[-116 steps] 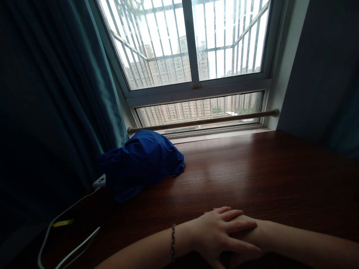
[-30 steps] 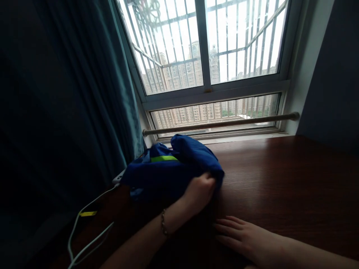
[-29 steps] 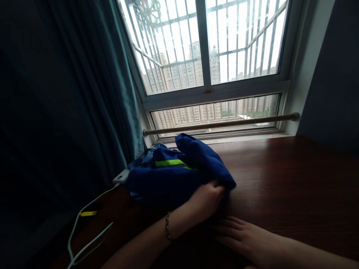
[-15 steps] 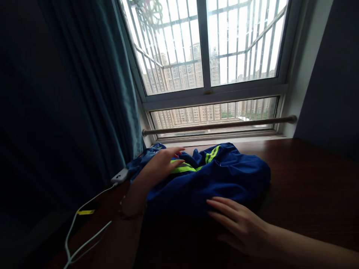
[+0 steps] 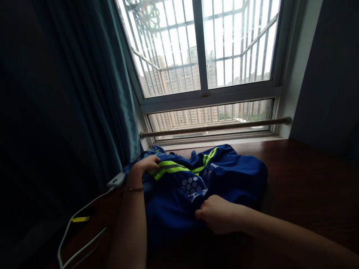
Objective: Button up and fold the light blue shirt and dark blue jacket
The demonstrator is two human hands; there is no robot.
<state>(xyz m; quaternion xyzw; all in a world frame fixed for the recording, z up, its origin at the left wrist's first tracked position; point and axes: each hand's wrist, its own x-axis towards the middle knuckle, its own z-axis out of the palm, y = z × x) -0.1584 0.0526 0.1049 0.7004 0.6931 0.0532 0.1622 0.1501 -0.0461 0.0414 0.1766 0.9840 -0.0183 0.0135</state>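
A rumpled blue work jacket (image 5: 232,172) with yellow-green reflective stripes and white print lies on the brown wooden surface. My left hand (image 5: 148,163) is closed on its far left part, beside a stripe; some of the fingertips are hidden. My right hand (image 5: 214,213) makes a fist around the near middle edge of the cloth, just below the white lettering. Between the hands the fabric shows white dots and letters, partly folded.
At left, a white device (image 5: 116,181) rests by the jacket, with a white cable (image 5: 84,207) and a yellow tag (image 5: 80,219). A blue curtain (image 5: 112,93) hangs on the left. A rail (image 5: 215,127) crosses the window behind the wooden surface (image 5: 294,168).
My left hand has moved left and closed on the jacket. My right hand, open before, has shifted left and gripped the near edge. White print on the fabric has come into view.
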